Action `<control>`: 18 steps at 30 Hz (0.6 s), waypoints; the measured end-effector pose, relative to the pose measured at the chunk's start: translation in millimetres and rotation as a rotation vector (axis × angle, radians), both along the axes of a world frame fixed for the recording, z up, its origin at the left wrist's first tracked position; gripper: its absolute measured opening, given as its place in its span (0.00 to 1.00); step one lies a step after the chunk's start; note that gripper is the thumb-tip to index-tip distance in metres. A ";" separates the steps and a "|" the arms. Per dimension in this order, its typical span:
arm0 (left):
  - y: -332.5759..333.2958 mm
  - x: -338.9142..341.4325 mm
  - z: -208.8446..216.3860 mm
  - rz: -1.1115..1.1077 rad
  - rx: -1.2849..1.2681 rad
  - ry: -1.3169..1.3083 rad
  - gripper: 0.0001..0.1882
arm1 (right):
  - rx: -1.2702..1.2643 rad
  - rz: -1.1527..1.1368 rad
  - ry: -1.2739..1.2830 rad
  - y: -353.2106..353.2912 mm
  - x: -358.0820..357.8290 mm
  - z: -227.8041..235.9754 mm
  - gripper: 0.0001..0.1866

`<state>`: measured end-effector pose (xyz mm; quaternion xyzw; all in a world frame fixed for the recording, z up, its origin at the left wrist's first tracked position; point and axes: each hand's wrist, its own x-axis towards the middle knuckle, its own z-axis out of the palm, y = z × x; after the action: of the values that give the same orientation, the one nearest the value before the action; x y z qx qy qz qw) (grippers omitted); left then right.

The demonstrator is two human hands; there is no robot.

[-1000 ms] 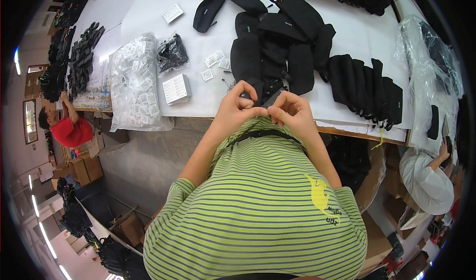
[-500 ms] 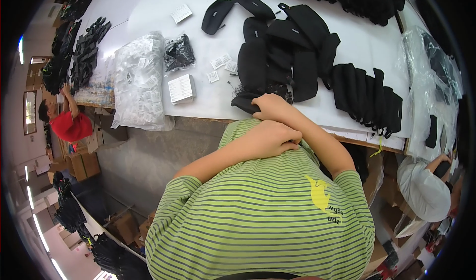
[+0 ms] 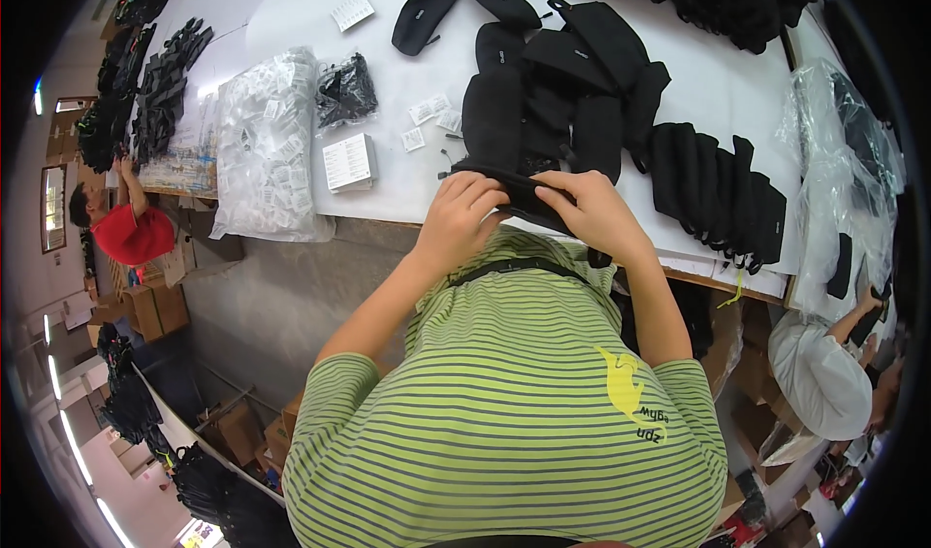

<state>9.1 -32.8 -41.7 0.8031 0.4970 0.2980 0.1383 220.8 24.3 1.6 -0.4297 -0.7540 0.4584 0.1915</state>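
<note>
At the table's front edge a black fabric pouch (image 3: 529,197) is stretched between my two hands. My left hand (image 3: 462,216) closes on its left end, the thumb toward its near side. My right hand (image 3: 593,210) grips the right part, fingers over the top. Just beyond lies a heap of black pouches (image 3: 493,121), overlapping each other, some with a small pale logo. Small black cords or zip pulls show by the heap's near left side. Several small white labels (image 3: 428,110) lie left of the heap.
Left on the table are a stack of white cards (image 3: 349,163), a bag of black parts (image 3: 346,92) and a large clear bag of white labels (image 3: 264,145). A row of black pouches (image 3: 720,194) lies right. Co-workers in red (image 3: 136,235) and white (image 3: 822,373) are at either side.
My hands were crossed near my body, the right at the pouch. Now the left has moved out to the pouch's left end, and both hold it, drawn out flat.
</note>
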 end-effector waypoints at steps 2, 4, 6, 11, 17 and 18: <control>4.2 1.9 7.7 -0.034 0.021 -0.034 0.15 | 0.033 -0.011 0.029 -2.7 0.3 3.9 0.12; 5.9 4.9 19.3 -0.080 0.111 0.085 0.14 | 0.036 -0.029 0.057 -4.8 1.0 5.6 0.12; 5.6 5.3 23.3 -0.123 0.122 0.077 0.15 | 0.035 -0.025 0.057 -5.7 1.5 11.4 0.12; -0.8 9.0 25.1 -0.156 0.076 0.043 0.16 | 0.030 0.003 0.118 -9.3 -1.9 10.8 0.12; -1.7 5.2 28.0 -0.162 0.101 0.014 0.12 | -0.337 -0.022 0.295 -10.1 -2.4 -3.1 0.15; -1.2 3.5 30.0 -0.130 0.070 -0.007 0.12 | -0.391 -0.059 0.539 -11.0 0.6 -12.6 0.17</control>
<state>12.6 -34.0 -11.7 0.8370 0.4327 0.3084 0.1311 221.5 13.3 -10.9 -0.3432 -0.5612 0.6859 0.3112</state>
